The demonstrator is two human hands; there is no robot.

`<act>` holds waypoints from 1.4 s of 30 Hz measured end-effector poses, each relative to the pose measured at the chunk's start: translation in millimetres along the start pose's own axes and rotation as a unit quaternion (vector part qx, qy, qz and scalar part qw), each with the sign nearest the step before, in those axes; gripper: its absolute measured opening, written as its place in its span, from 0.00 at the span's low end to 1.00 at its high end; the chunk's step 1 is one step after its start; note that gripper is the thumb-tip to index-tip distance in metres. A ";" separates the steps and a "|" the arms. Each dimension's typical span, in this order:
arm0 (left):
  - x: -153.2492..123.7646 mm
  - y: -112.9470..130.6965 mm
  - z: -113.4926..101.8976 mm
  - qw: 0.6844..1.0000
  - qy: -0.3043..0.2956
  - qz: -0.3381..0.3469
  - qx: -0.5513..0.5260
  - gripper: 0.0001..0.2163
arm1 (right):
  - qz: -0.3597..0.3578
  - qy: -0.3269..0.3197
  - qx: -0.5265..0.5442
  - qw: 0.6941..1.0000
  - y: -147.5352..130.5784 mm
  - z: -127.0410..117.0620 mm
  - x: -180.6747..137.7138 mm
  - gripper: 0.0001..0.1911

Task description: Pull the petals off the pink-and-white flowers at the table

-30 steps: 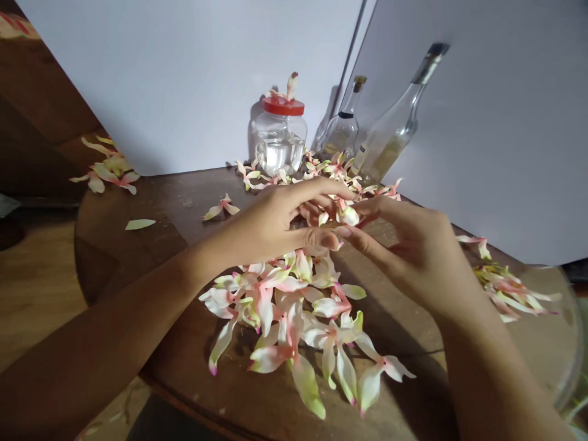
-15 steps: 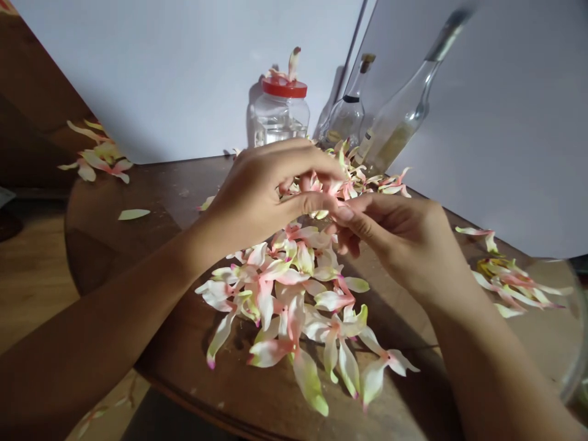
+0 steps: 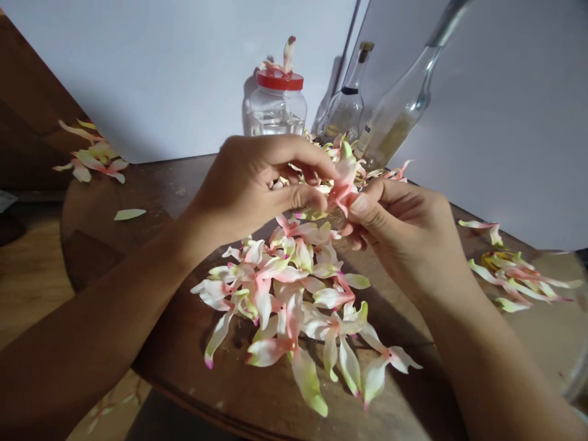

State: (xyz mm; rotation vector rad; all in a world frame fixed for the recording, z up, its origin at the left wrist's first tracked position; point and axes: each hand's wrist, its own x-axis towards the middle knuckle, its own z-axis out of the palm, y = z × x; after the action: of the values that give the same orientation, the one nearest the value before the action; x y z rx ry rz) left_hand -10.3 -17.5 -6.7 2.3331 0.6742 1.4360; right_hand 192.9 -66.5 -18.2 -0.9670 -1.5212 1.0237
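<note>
A pink-and-white flower [image 3: 344, 174] with a greenish tip is held up between my two hands. My left hand [image 3: 271, 174] has its index finger and thumb closed at the flower's left side, its other fingers curled behind. From the other side, my right hand [image 3: 402, 229] pinches the lower right of the flower between thumb and index finger. Below both hands lies a loose heap of similar flowers [image 3: 285, 294], white and pink with green and some purple tips, spread on the brown table [image 3: 184, 367].
Behind my hands stands a red-lidded jar [image 3: 275, 101] of clear liquid with a flower on its lid. A corked bottle [image 3: 346, 104] and a tall leaning bottle [image 3: 404, 116] are beside it. More flowers [image 3: 519, 275] lie at the right; a single petal [image 3: 130, 214] lies left.
The flower has come up into plain view between my fingers. My left hand has shifted slightly left, its thumb now apart from my right thumb. The heap stays the same.
</note>
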 end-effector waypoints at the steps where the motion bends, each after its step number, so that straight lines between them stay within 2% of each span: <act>1: 0.1 1.2 0.1 1.000 -0.016 0.011 -0.004 0.08 | 0.005 -0.001 0.008 1.000 0.2 0.4 -0.3 0.17; 5: 0.3 4.0 1.6 0.999 -0.017 0.025 0.016 0.03 | 0.023 -0.025 0.046 0.998 1.0 1.2 -1.0 0.16; 9: 0.0 -4.3 3.8 0.999 0.012 0.016 -0.038 0.01 | 0.033 -0.064 0.091 0.993 1.9 1.2 -0.2 0.15; 13: -2.2 -14.7 10.8 0.989 0.036 -0.039 -0.138 0.02 | 0.033 -0.074 0.116 0.990 4.6 0.1 0.8 0.16; 16: -5.9 -16.7 18.6 0.975 0.049 -0.097 -0.192 0.07 | 0.032 -0.080 0.130 0.988 6.5 -1.4 1.6 0.16; 20: -8.3 -18.9 23.6 0.958 0.035 -0.134 -0.251 0.10 | 0.024 -0.078 0.113 0.990 3.6 -3.3 2.2 0.15; 22: -5.7 -25.1 18.9 0.950 0.051 -0.136 -0.275 0.09 | 0.026 -0.082 0.078 0.993 0.4 -3.6 2.1 0.15; 26: 5.8 -46.6 -5.6 0.937 0.149 -0.132 -0.287 0.13 | 0.040 -0.081 0.069 0.993 -2.9 -3.0 1.9 0.12; 29: 11.1 -55.6 -26.2 0.948 0.185 -0.107 -0.237 0.12 | 0.045 -0.060 0.113 0.991 -0.4 -4.6 3.1 0.21; 31: 10.8 -52.5 -34.7 0.970 0.144 -0.078 -0.178 0.08 | 0.044 -0.048 0.134 0.989 2.3 -8.5 5.1 0.21; 33: 8.4 -43.3 -36.5 0.991 0.016 -0.053 -0.126 0.05 | 0.042 -0.032 0.141 0.989 4.4 -13.4 7.8 0.19; 35: 5.2 -32.1 -31.5 0.990 -0.115 -0.016 -0.085 0.05 | 0.046 -0.021 0.127 0.991 4.7 -16.9 9.9 0.15; 36: 3.7 -26.9 -27.0 0.988 -0.140 0.001 -0.067 0.06 | 0.049 -0.019 0.111 0.992 4.0 -17.3 10.4 0.13; 37: 2.3 -22.4 -21.6 0.990 -0.131 0.018 -0.048 0.09 | 0.054 -0.021 0.092 0.994 2.8 -16.5 10.3 0.12; 39: 0.0 -15.7 -10.3 0.997 -0.069 0.046 -0.009 0.13 | 0.059 -0.034 0.054 0.996 -0.2 -12.0 9.0 0.11; 42: -1.7 -10.2 1.6 0.997 -0.021 0.073 0.025 0.08 | 0.049 -0.067 0.034 0.996 -3.0 -3.1 6.0 0.12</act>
State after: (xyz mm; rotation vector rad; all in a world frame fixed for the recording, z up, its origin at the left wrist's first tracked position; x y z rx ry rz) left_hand -11.8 -9.9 -13.8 2.4887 0.5442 1.4408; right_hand 194.8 -61.5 -13.2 -0.9482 -1.5494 1.2235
